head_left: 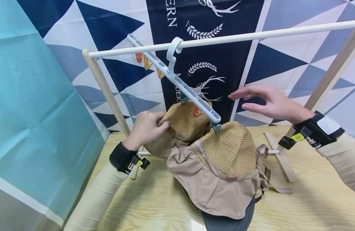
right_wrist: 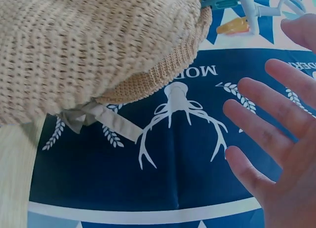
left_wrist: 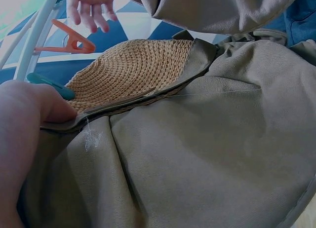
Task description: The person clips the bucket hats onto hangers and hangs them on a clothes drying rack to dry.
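Two straw-crowned sun hats with beige fabric brims hang from a pale blue clip hanger (head_left: 177, 80). My left hand (head_left: 146, 128) pinches the rear hat (head_left: 190, 120) at the seam between crown and brim. In the left wrist view the thumb (left_wrist: 57, 105) lies on that seam, just below a teal clip (left_wrist: 52, 85). The front hat (head_left: 230, 149) hangs from another teal clip (head_left: 216, 127) at the hanger's near end. My right hand (head_left: 267, 101) is held in the air to the right of the hanger, fingers extended and holding nothing.
The hanger hooks over a white rod (head_left: 238, 38) on a wooden-legged rack. Orange and yellow clips (head_left: 147, 62) line its far half. Below the front hat, a dark cap-like brim (head_left: 227, 221) shows on the wooden table (head_left: 137, 202). A patterned cloth (head_left: 122, 29) stands behind.
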Motion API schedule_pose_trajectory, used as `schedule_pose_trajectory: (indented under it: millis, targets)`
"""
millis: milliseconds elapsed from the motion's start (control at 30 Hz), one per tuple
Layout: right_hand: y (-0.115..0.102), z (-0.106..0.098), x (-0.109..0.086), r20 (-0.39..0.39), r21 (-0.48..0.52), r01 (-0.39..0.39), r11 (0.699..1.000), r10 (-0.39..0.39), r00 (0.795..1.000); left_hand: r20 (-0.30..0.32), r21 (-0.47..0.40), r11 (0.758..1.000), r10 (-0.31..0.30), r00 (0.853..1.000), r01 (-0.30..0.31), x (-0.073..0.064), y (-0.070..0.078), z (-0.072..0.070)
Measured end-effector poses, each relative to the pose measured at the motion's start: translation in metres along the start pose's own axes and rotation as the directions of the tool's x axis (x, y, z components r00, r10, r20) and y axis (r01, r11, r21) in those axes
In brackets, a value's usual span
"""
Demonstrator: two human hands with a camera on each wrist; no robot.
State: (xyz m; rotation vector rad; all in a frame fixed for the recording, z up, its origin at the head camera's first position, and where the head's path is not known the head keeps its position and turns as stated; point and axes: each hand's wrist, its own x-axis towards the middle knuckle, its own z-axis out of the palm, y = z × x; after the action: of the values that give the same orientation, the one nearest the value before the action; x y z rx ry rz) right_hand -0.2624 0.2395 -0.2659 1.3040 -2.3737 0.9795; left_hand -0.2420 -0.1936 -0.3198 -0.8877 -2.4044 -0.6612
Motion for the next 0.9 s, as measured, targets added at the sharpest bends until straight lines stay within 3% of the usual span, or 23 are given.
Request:
schedule_pose_trajectory:
  millis: [400, 667, 900]
  targets:
    - [-0.008, 0.020, -0.018, -0.051, 0.057, -0.094, 0.994, 0.097, 0.994, -0.004, -0.016, 1.000, 0.006, 1.000, -0.006, -0.001, 0.002, 0.003]
    - [-0.009, 0.031, -0.027, -0.097, 0.069, 0.001, 0.998, 0.005, 0.995, -0.003, -0.015, 1.000, 0.005, 1.000, -0.005, 0.000, 0.002, 0.002]
    - [-0.012, 0.038, -0.039, -0.172, 0.155, -0.009, 0.988, 0.036, 0.984, -0.005, -0.007, 1.000, 0.002, 1.000, -0.002, -0.001, 0.001, 0.003]
